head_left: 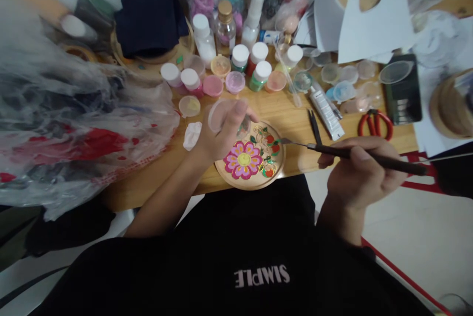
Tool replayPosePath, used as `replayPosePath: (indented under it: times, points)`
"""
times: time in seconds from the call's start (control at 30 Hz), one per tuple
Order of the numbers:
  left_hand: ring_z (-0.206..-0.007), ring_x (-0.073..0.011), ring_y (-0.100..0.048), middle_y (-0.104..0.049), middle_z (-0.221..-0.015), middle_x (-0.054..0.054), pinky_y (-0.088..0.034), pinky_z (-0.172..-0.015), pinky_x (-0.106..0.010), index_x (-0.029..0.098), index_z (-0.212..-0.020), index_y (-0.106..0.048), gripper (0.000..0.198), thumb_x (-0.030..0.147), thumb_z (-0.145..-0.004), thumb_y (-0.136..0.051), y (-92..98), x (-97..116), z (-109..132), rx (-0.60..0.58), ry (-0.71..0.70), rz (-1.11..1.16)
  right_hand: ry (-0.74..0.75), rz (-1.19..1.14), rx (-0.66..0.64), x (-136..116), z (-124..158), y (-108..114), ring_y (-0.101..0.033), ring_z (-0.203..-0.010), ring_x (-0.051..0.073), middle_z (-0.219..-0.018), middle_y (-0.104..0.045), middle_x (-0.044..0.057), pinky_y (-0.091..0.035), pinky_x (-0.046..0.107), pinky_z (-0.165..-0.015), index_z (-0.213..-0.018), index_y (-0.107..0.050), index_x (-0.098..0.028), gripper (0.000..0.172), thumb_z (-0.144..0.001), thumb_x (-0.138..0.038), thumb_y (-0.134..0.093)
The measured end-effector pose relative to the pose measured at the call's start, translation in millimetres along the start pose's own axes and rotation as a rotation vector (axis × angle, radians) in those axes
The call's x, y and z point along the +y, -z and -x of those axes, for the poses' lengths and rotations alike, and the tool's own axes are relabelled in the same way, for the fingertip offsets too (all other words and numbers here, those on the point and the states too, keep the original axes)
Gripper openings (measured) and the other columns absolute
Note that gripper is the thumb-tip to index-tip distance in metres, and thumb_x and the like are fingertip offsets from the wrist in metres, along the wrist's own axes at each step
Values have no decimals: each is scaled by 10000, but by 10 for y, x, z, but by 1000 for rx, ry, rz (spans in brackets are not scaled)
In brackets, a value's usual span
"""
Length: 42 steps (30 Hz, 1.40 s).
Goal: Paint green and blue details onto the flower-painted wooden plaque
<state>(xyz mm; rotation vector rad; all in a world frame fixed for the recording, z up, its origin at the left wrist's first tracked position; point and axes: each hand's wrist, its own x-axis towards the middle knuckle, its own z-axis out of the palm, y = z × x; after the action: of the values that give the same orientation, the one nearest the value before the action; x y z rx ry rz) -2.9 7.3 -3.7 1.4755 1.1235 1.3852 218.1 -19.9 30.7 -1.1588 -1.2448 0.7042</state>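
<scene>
My left hand (229,129) is closed on a small clear plastic cup with a translucent lid (216,115), above the upper left of a round wooden board (251,187). The fingers hide part of the cup, and I cannot tell what is in it. On the board is a gold-outlined design with a pink flower (243,159), green leaves and orange-red shapes. My right hand (364,171) grips a small palette knife (342,151) by its long dark handle. Its thin metal blade points left, over the board's right edge.
Several white-capped paint bottles (260,72) and small lidded cups (235,82) line the back. Right of the board lie black tweezers (315,126), a metal tube (327,111) and red-handled pliers (375,124). Plastic bags (84,134) cover the left; crumpled tissue (192,136) lies near my left wrist.
</scene>
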Motion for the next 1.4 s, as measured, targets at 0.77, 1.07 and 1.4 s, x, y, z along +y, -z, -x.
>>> replayPosePath:
  times: [0.77,1.07,1.4]
  points:
    - [-649,-233,-724,-769,-700,-67,-500,-575,-387,269,-707,-752,707,781,-972,-342,29,-11,17,-66,46,-27,3,-223,-347,48,7,-301,-706,-644,106,-750,-737,-28,-549,235,-597,-987,-735,-232,106,-1000,-238,-631]
    - [-589,-206,-673,-713,-631,-53,-443,-532,-370,269,-695,-754,694,775,-971,-366,20,-32,20,-49,27,-19,-199,-334,-343,134,-29,-430,-657,-523,123,-604,-665,-43,-568,259,-523,-845,-729,-225,168,-948,-354,-697]
    - [-590,-213,-677,-736,-651,-55,-436,-522,-381,277,-681,-747,692,790,-957,-374,8,-6,7,-38,26,-36,-446,-482,-301,197,-84,-504,-587,-423,118,-486,-592,-58,-514,247,-454,-742,-704,-224,130,-853,-290,-695]
